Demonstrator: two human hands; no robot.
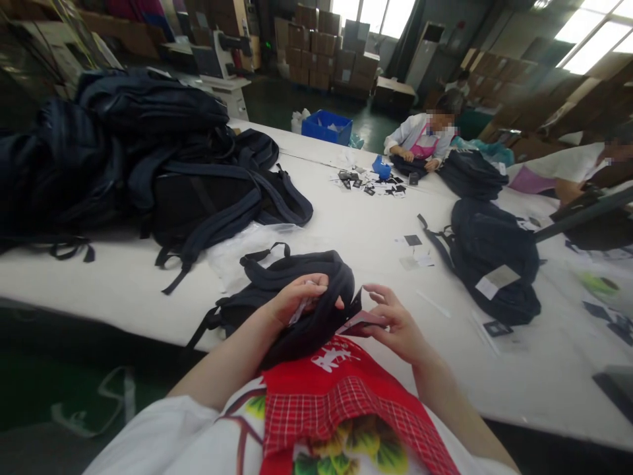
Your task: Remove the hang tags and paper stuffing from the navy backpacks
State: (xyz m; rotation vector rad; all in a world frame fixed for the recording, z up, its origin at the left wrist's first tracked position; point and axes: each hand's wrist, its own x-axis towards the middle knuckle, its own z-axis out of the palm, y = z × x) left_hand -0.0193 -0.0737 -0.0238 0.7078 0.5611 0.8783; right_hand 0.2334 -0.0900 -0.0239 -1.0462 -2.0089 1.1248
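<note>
A dark backpack [297,280] is found lying on the white table [123,284] directly under the left hand [302,298], at the near edge against the wearer's red apron [341,396]. The left hand is closed over the bag's upper fold, with the fingers curled and the thumb pressed on the fabric. A pale slip is glimpsed beneath the fingers, but what it is cannot be told. The right hand [398,326] is held just beside the bag, and a reddish card [359,322] is pinched between its thumb and fingertips, the other fingers loosely bent. Beyond the left hand and to its left, a pile of dark backpacks [148,158] is stacked. Beyond the right hand and to its right, a second backpack [489,264] is laid flat, a pale label on it. Small black tags [376,185] are scattered farther off, before a seated co-worker [420,135]; a blue bin [326,125] is noted behind.
</note>
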